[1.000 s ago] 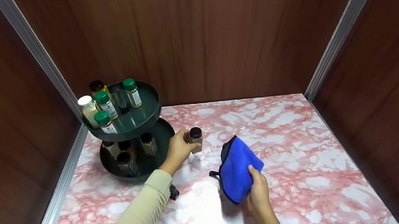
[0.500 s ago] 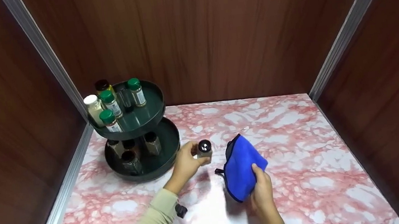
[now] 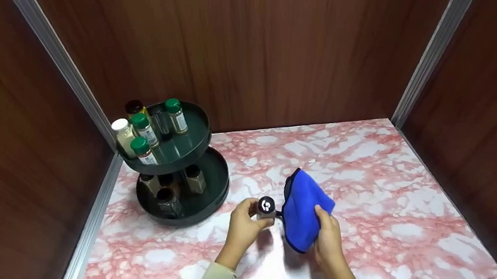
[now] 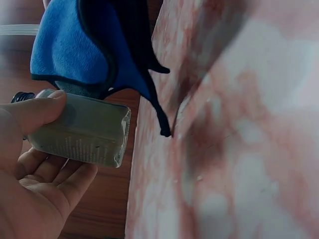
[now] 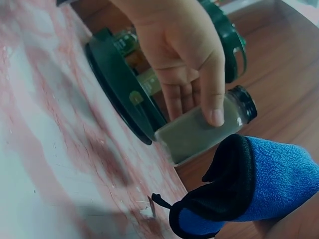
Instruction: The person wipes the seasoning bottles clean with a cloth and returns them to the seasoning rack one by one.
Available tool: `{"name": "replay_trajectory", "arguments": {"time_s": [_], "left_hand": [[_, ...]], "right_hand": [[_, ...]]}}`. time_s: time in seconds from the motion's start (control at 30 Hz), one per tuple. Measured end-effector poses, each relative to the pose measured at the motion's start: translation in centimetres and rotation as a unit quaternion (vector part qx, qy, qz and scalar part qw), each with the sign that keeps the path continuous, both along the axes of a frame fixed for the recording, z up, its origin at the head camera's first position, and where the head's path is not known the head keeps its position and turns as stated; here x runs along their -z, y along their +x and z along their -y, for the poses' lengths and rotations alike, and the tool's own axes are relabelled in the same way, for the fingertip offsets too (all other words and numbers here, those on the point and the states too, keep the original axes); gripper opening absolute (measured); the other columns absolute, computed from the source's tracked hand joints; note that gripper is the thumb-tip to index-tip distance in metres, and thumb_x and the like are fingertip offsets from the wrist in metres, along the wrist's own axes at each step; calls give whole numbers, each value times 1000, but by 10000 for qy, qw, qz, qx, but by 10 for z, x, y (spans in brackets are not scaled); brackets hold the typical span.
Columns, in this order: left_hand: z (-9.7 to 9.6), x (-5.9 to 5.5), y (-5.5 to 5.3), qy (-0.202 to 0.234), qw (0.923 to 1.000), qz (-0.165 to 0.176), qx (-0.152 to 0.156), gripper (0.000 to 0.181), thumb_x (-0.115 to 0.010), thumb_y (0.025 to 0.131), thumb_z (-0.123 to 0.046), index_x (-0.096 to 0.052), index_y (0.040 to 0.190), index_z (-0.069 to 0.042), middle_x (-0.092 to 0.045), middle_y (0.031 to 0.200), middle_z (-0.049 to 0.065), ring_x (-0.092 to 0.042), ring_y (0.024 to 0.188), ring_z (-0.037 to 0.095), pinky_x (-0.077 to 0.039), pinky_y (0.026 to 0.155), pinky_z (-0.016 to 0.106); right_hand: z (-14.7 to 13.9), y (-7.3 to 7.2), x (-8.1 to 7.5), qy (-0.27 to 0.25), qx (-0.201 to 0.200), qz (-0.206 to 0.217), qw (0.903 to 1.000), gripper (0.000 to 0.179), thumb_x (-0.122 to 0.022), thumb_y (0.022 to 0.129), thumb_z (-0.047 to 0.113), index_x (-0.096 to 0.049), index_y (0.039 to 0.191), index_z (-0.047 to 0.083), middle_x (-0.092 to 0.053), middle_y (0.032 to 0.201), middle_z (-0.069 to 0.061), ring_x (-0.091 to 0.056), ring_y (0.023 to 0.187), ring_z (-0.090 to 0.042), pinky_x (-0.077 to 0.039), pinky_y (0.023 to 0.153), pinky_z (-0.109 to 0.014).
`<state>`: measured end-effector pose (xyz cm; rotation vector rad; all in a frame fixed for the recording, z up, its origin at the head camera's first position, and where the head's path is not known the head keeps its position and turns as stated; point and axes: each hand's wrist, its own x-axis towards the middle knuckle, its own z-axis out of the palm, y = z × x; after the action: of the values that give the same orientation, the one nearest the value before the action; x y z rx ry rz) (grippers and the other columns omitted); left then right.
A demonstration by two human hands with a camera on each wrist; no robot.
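Observation:
My left hand (image 3: 243, 226) grips a small square glass spice jar (image 4: 79, 129) with a dark cap, thumb on one side and fingers on the other. The jar is held above the table and has greyish-brown contents. Right beside it, my right hand (image 3: 328, 238) holds a folded blue cloth (image 3: 305, 210) with black edging and a small black loop, thumb on top. In the right wrist view, the jar (image 5: 202, 132) is just past the black-edged fold of the cloth (image 5: 284, 174). Most of the right hand's fingers are hidden behind the cloth.
A dark green two-tier round rack (image 3: 185, 158) stands at the left. Its upper tier bears green-capped jars (image 3: 177, 117), a white-capped jar (image 3: 125, 137) and others; several dark-capped jars (image 3: 195, 179) stand on the lower tier. Brown wood-look panels (image 3: 238, 51) enclose the marbled table (image 3: 379, 218).
My left hand has brought the spice jar away from the rack, toward me and rightward, up to the cloth. The right hand and cloth have hardly moved; the view has shifted slightly.

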<state>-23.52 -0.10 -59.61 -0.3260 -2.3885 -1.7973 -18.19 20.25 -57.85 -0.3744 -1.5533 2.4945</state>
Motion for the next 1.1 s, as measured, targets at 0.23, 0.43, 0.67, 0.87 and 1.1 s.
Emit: {"name": "replay_trajectory", "arguments": {"time_s": [0.23, 0.43, 0.67, 0.87, 1.1], "left_hand": [[-6, 19, 12, -51, 10000, 64, 50, 46, -90, 67, -4, -68, 107, -9, -71, 106, 3, -69, 104, 22, -55, 97, 40], [-7, 28, 17, -38, 9998, 173, -4, 47, -89, 68, -4, -69, 109, -12, -72, 107, 0, -69, 106, 19, -54, 98, 36], [-6, 33, 20, -43, 9999, 138, -32, 44, -87, 68, -4, -70, 108, -11, -73, 106, 2, -70, 106, 23, -55, 97, 41], [-8, 36, 22, -100, 9995, 290, -51, 42, -85, 67, -1, -70, 106, -12, -74, 101, 0, -70, 102, 21, -56, 94, 38], [-8, 40, 22, -258, 9989, 346, -195, 45, -90, 67, -9, -70, 107, -9, -74, 101, 2, -67, 97, 15, -55, 90, 39]], "right_hand": [[2, -1, -1, 336, 49, 68, 9994, 50, -47, 108, 28, -50, 139, -11, -71, 118, -13, -70, 103, -19, -56, 93, -33], [5, -1, -1, 752, 90, 177, 9970, 50, -51, 107, 29, -54, 135, -12, -71, 117, -15, -70, 99, -18, -56, 91, -31], [9, -1, -3, 1059, -102, 255, 9940, 52, -50, 106, 31, -55, 137, -10, -69, 123, -20, -70, 103, -20, -55, 92, -30], [13, -3, -6, 1232, -245, 287, 9917, 51, -50, 106, 29, -55, 137, -11, -71, 119, -19, -70, 99, -18, -55, 90, -30], [21, -8, -13, 1489, -408, 320, 9875, 48, -51, 106, 29, -59, 130, -12, -75, 104, -15, -71, 88, -16, -57, 83, -30]]}}
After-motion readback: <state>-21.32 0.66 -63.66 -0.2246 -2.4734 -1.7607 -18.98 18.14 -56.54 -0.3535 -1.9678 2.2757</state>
